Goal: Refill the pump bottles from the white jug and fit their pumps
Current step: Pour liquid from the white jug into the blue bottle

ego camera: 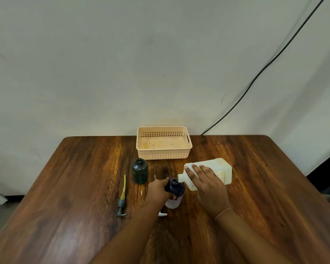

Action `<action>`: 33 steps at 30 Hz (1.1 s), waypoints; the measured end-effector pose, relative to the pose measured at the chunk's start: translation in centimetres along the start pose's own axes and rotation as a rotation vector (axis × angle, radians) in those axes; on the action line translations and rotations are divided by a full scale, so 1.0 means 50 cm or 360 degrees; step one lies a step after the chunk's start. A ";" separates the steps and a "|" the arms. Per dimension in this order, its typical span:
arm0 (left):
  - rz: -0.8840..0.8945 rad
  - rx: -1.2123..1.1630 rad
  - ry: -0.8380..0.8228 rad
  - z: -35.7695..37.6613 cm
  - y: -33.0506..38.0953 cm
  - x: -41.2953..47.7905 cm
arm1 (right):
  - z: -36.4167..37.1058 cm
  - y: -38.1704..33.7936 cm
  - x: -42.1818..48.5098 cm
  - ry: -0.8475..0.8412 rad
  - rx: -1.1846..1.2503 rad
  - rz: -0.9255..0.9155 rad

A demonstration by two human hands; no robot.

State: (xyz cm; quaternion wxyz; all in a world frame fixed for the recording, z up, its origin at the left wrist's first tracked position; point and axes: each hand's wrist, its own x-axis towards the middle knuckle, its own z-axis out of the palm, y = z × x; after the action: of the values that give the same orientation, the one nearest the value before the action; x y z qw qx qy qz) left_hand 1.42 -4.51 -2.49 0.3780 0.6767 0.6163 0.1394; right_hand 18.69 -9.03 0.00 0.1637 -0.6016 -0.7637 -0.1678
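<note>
My right hand (206, 184) clasps the white jug (210, 173), tipped leftward at frame centre, spout over the dark blue bottle (175, 189) that my left hand (158, 189) grips.

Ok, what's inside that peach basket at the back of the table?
Nothing shows inside the basket: only its bare floor with a few faint stains. Its near wall covers the front strip of the floor, so something very small lying there could not be seen.

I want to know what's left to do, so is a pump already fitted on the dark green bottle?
No: the dark green bottle stands with its neck open, and the grey pump lies on the table beside it.
</note>
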 end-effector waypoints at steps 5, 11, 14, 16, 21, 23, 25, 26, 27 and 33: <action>0.0016 0.0019 0.0009 -0.002 0.001 -0.001 | 0.000 0.002 -0.001 -0.0001 -0.0026 -0.0019; 0.0017 -0.0004 0.0011 0.000 0.000 0.000 | -0.002 0.003 0.002 0.0019 -0.0029 -0.0034; 0.0007 0.0000 0.0003 -0.001 -0.001 0.001 | -0.002 0.003 0.002 0.0013 -0.0025 -0.0034; -0.0007 -0.0007 0.0000 0.000 0.001 0.002 | -0.002 0.003 0.002 0.0012 -0.0029 -0.0033; -0.0019 0.0017 -0.0011 0.000 0.002 0.003 | -0.002 0.003 0.006 -0.0013 -0.0046 -0.0027; -0.0022 0.0019 -0.0011 0.000 0.002 0.004 | -0.002 0.003 0.007 -0.0014 -0.0043 -0.0021; -0.0025 0.0027 -0.0007 0.000 0.002 0.005 | -0.003 0.003 0.007 -0.0018 -0.0060 -0.0031; -0.0028 0.0026 -0.0006 0.000 0.002 0.005 | -0.004 0.003 0.007 -0.0021 -0.0070 -0.0035; -0.0032 0.0025 -0.0006 0.001 0.002 0.005 | -0.004 0.003 0.007 -0.0023 -0.0072 -0.0035; -0.0040 -0.0025 0.0005 0.002 0.001 0.003 | -0.005 0.001 0.007 -0.0045 -0.0068 -0.0051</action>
State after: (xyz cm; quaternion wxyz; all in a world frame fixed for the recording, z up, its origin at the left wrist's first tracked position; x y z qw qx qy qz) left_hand 1.57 -4.39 -2.56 0.3841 0.6658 0.6241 0.1405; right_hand 18.70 -8.85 0.39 0.1374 -0.5950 -0.7716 -0.1780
